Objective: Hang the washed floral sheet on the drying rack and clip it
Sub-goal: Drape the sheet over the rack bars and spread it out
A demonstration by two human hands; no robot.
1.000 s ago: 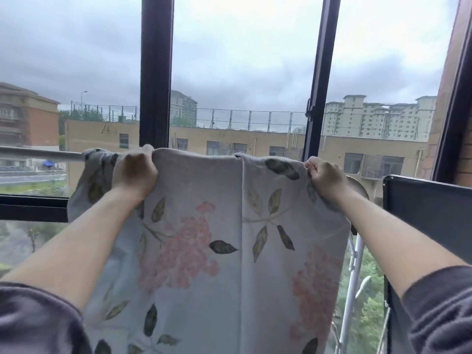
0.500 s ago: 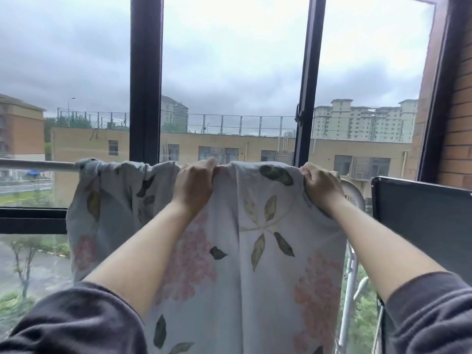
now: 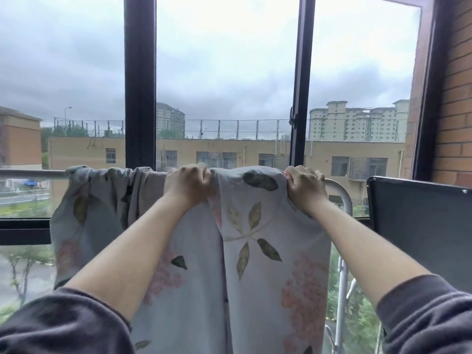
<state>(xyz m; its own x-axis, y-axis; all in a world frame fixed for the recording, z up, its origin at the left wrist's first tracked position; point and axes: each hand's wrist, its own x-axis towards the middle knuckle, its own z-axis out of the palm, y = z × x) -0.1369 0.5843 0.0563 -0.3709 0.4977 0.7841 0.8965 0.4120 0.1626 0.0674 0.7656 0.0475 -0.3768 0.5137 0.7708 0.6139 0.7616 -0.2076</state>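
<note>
Draped over the rail (image 3: 30, 174) of the drying rack (image 3: 343, 200) before a window (image 3: 140, 80): the floral sheet (image 3: 255, 251), top fold gripped in both hands. Left hand (image 3: 187, 185) fisted on the fold near the middle, right hand (image 3: 304, 186) clenched on the right corner by the rail's bend. Bunched in gathers left of the left hand. Spreading, apparently, with clipping yet to come and no clips in view; next, likely, pulling the gathers flat along the rail. Compared with a second ago, left hand far closer to the right, gathers now heaped on the left.
</note>
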